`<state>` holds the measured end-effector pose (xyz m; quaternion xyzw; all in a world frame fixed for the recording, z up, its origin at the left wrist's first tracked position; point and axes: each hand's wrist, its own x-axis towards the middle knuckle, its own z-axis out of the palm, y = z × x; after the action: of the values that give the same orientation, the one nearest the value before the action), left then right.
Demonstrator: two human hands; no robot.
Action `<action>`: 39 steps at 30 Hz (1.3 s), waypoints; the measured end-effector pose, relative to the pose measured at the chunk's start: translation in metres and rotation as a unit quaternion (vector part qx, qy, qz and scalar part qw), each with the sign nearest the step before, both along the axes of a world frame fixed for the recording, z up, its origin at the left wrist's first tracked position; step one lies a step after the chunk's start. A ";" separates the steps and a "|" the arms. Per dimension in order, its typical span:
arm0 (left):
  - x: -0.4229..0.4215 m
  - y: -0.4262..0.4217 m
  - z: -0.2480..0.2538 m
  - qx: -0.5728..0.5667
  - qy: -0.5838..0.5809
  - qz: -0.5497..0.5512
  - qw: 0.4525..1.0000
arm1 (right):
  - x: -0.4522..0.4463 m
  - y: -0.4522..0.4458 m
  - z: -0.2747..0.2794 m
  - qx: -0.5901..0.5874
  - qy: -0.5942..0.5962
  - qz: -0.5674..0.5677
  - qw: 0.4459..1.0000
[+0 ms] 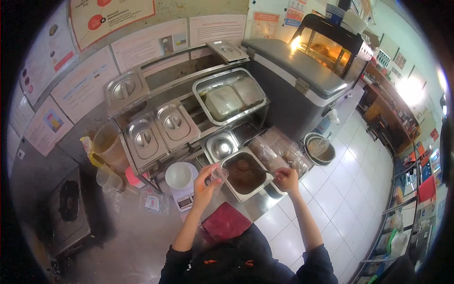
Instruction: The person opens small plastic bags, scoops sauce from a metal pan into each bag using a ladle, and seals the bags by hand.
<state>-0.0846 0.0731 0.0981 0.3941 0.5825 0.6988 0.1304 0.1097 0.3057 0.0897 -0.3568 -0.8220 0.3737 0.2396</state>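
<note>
A steel pan (256,190) holds brown liquid (240,179).

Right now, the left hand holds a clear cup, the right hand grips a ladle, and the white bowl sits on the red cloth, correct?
Not quite: the head view shows the white bowl on the digital scale, not the red cloth. The left hand holds the clear cup; the right hand grips the ladle.
</note>
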 end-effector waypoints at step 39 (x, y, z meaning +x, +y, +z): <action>0.019 0.108 0.015 0.108 -0.068 -0.084 0.988 | 0.012 0.001 0.193 0.114 0.215 0.016 0.970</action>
<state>-0.0661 0.1814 0.1131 0.4050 0.4587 0.7691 0.1843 0.1217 0.3063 0.2828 -0.2248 -0.7944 0.3489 0.4435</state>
